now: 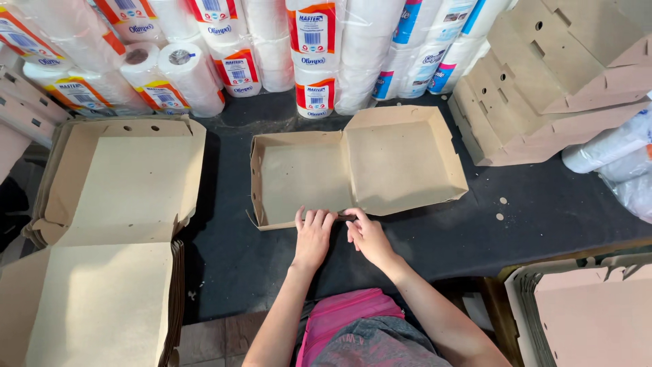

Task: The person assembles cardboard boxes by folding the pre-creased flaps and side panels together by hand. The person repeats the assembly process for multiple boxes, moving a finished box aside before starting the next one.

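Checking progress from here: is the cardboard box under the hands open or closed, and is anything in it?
Open and empty: the cardboard box lies spread, lid half flat beside the tray half, bare insides. Left hand and right hand press its near edge.

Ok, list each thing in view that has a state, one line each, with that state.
cardboard box: open, lid laid back flat, near wall being folded.
left hand: palm down, fingers on the box's near edge.
right hand: fingers pinching the same edge.
flat box blanks: unfolded, stacked at left.
folded boxes: assembled, nested, lying tilted at right.
paper rolls: wrapped in sealed plastic packs.
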